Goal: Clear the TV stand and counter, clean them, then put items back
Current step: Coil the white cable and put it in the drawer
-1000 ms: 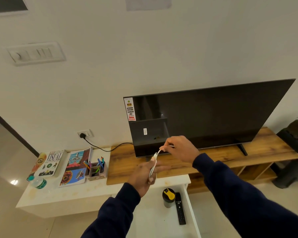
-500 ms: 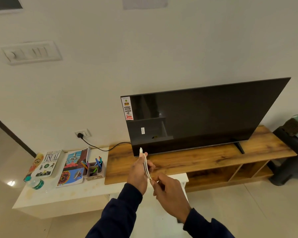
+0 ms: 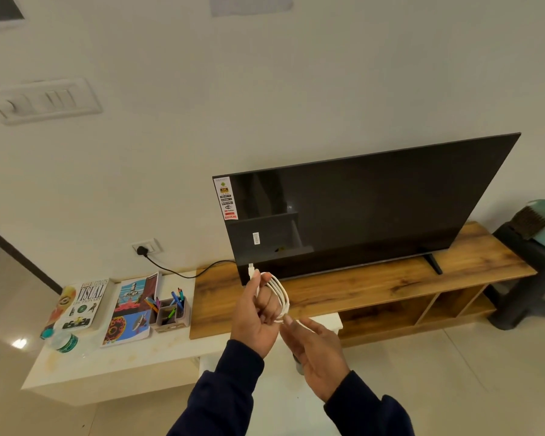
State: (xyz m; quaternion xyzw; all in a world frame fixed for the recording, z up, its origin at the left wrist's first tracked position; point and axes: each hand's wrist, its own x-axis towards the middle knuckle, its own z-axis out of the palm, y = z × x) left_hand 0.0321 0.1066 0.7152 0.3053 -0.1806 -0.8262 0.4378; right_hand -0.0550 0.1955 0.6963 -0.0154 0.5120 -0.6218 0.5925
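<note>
A white cable (image 3: 281, 294) is looped round the fingers of my left hand (image 3: 255, 313), which grips it, with one plug end sticking up above the thumb. My right hand (image 3: 315, 354) is just below and to the right, its fingertips pinching the loose end of the cable. Both hands are held in front of the wooden TV stand (image 3: 359, 287), where the black TV (image 3: 368, 209) stands. The white counter (image 3: 132, 357) adjoins the stand on the left.
On the counter lie a visual dictionary (image 3: 87, 305), a colourful book (image 3: 132, 309), a pen holder (image 3: 170, 313) and a plastic bottle (image 3: 62, 339). A black power cord (image 3: 177, 272) runs from the wall socket to the TV. A dark stool (image 3: 529, 278) with cloth stands at the right.
My right hand came back from the TV's lower edge down to my left hand. The cable is now wound in more loops round my left fingers.
</note>
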